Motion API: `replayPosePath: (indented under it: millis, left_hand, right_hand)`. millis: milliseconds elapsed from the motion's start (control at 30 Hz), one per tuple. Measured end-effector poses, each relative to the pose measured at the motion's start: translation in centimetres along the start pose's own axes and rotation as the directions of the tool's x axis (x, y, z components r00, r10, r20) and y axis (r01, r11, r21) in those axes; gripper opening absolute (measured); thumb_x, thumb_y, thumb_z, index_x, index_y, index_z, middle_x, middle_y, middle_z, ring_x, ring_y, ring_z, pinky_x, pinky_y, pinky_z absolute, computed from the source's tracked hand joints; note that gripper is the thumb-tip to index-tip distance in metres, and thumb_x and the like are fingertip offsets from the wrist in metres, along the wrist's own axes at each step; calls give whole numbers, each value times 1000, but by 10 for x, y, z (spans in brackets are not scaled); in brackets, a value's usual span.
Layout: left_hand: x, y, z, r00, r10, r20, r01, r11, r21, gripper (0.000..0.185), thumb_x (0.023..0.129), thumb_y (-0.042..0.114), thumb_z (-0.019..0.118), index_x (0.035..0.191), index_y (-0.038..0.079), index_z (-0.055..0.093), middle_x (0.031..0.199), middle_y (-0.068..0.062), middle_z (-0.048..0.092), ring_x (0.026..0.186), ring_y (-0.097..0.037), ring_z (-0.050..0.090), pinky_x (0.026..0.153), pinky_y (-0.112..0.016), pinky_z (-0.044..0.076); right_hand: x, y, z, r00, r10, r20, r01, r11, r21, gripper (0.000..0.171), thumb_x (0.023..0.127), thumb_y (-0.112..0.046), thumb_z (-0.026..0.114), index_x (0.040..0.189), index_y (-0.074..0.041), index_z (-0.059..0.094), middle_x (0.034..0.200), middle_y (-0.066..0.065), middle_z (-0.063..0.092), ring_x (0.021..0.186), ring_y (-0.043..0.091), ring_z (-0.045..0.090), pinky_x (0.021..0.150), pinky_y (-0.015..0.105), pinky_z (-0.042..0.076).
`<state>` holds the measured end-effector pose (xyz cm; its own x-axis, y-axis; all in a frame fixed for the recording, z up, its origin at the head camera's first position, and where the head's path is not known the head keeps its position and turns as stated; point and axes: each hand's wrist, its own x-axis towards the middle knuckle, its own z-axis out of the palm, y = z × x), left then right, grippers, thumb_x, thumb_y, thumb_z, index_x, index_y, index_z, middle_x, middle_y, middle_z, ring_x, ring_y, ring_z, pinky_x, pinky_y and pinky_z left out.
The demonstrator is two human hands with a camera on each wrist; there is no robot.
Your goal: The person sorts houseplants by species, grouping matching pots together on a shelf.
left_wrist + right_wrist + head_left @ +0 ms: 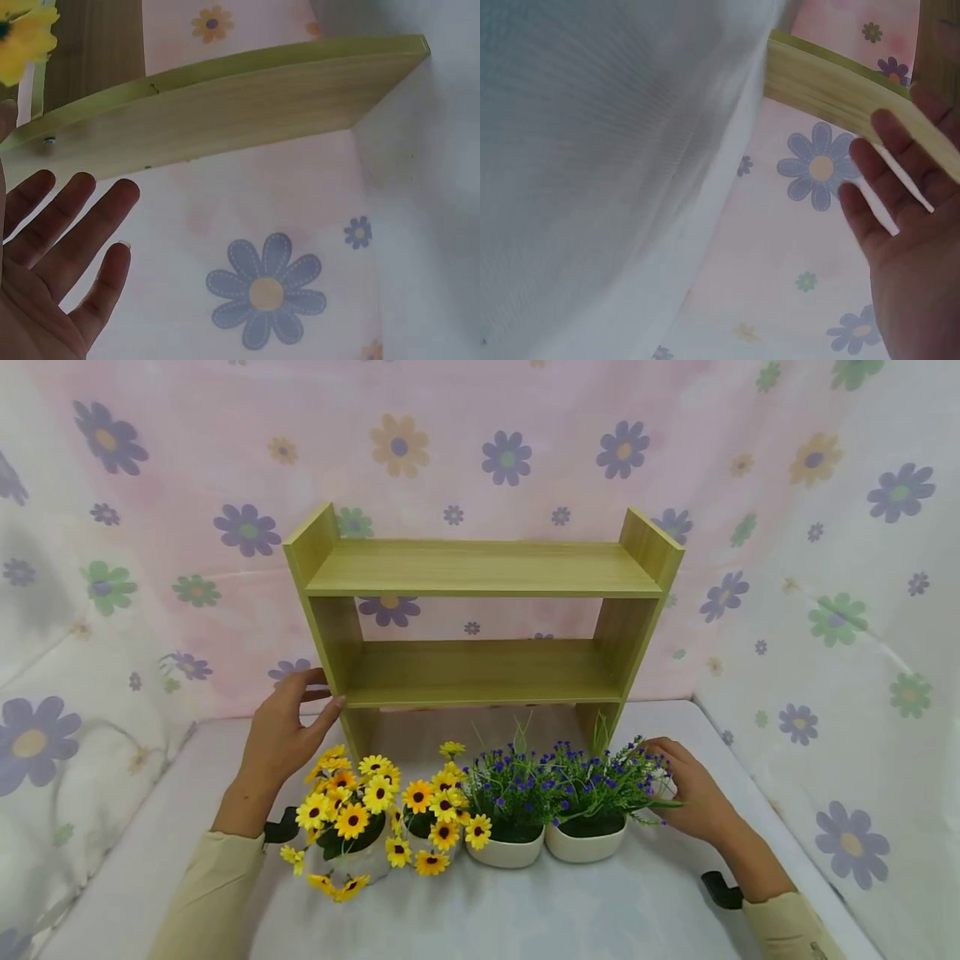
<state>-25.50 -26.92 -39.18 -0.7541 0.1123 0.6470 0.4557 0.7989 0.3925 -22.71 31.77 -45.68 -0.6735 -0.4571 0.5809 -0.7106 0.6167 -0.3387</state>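
Note:
A light wooden two-tier shelf (480,672) stands upright in the head view. My left hand (283,727) is at its left side panel, thumb by the front edge and the other fingers along the outer side. The left wrist view shows those fingers (90,232) spread and fairly straight; whether they touch the panel I cannot tell. Beside the rightmost pot of purple flowers (592,843) is my right hand (693,789), its fingertips partly behind the foliage. In the right wrist view its fingers (892,180) are extended, with nothing visibly held.
In front of the shelf, a row holds two pots of yellow flowers (352,821) (442,810) and another white pot of purple flowers (506,853). A white cloth (525,918) covers the table. Flower-patterned curtains (465,443) hang behind and at both sides.

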Motion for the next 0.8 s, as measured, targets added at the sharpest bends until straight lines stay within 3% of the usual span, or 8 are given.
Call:
replayPosePath:
  millis: [167, 333, 467, 600, 667, 733, 800]
  left_hand:
    - [1, 2, 5, 999, -33, 10, 33, 998, -48, 53, 104, 28, 71, 145, 0, 55, 133, -20, 66, 111, -43, 72, 93, -64, 59]
    - [2, 4, 9, 999, -40, -12, 38, 996, -81, 50, 103, 25, 72, 143, -3, 56, 128, -22, 68, 106, -44, 73, 81, -63, 63]
    - [3, 5, 9, 999, -46, -28, 44, 995, -87, 49, 102, 23, 74, 140, -3, 57, 126, -22, 68, 103, -44, 74, 81, -63, 63]
    - [3, 5, 11, 998, -55, -28, 51, 991, -123, 49, 102, 21, 74, 140, -5, 56, 128, -23, 67, 102, -44, 74, 87, -63, 61]
    - [3, 4, 12, 998, -60, -22, 57, 987, -150, 50, 102, 20, 73, 141, -5, 55, 130, -23, 66, 102, -44, 74, 89, -61, 61]
    - [3, 4, 12, 997, -72, -11, 70, 983, -172, 53, 103, 21, 73, 145, -4, 52, 133, -22, 65, 103, -43, 75, 88, -58, 61]
    - [3, 4, 12, 996, -85, -2, 83, 978, -189, 57, 103, 21, 72, 149, -3, 50, 134, -22, 64, 103, -43, 75, 87, -56, 61]
  right_hand:
    - [-1, -5, 1, 994, 24, 105, -38, 990, 133, 64, 74, 7, 86, 131, -11, 65, 129, 4, 64, 123, 11, 59, 111, 8, 37]
    - [-8, -9, 0, 980, 101, 171, -127, 981, 147, 63, 79, 1, 88, 137, -7, 65, 132, 7, 69, 129, 4, 57, 110, 8, 36]
    - [-10, -9, 1, 978, 63, 200, -104, 974, 203, 53, 80, 1, 88, 128, -6, 69, 125, 3, 70, 122, 0, 58, 105, 11, 43]
    - [-12, -13, -3, 938, 118, 327, -208, 943, 258, 38, 84, -8, 89, 118, -8, 72, 117, -3, 71, 115, 0, 60, 97, 23, 54]
    - [-13, -17, -4, 908, 163, 387, -263, 939, 222, 47, 84, -17, 91, 125, -6, 70, 124, 1, 71, 121, 10, 62, 99, 34, 57]
    - [-13, -22, -2, 886, 202, 418, -297, 939, 175, 70, 82, -26, 93, 140, -4, 62, 140, 9, 65, 134, 23, 57, 107, 42, 54]
    - [-11, -24, 3, 891, 199, 409, -283, 946, 156, 85, 79, -32, 96, 149, -6, 56, 150, 13, 58, 141, 33, 52, 111, 46, 51]
